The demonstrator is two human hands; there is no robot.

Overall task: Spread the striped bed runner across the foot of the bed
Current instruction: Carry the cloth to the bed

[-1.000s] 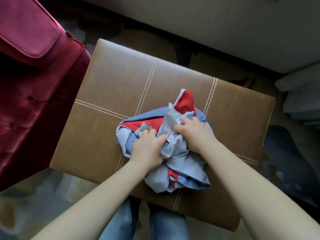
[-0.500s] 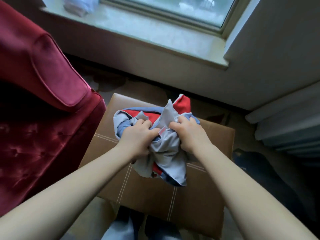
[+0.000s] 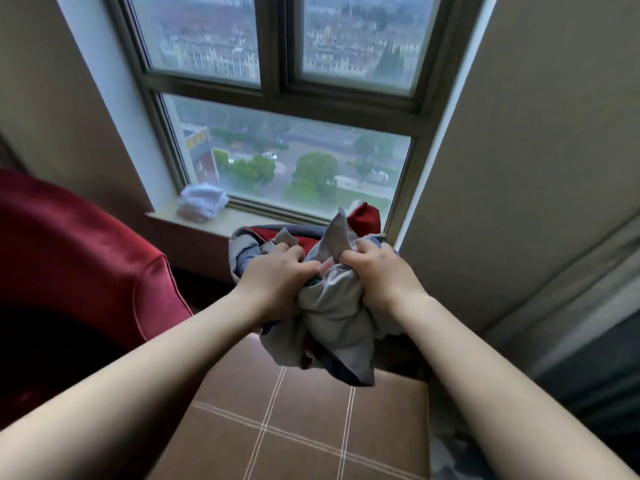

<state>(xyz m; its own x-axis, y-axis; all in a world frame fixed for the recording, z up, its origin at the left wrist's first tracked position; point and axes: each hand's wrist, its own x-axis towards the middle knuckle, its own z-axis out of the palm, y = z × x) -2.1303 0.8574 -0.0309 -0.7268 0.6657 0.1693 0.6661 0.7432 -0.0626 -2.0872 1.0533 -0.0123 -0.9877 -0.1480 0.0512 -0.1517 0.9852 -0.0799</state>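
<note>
Runner (image 3: 332, 317) all bunched up, held in the air over the brown ottoman (image 3: 301, 427)

Grey, blue and red cloth, crumpled; left hand (image 3: 277, 282) and right hand (image 3: 377, 275) both clutch it.

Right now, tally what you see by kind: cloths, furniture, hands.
Cloths: 2, the bunched bed runner and the white cloth on the sill.
Furniture: 2, the red armchair and the brown ottoman.
Hands: 2, the left hand and right hand, both gripping the runner.
Total: 6.
</note>
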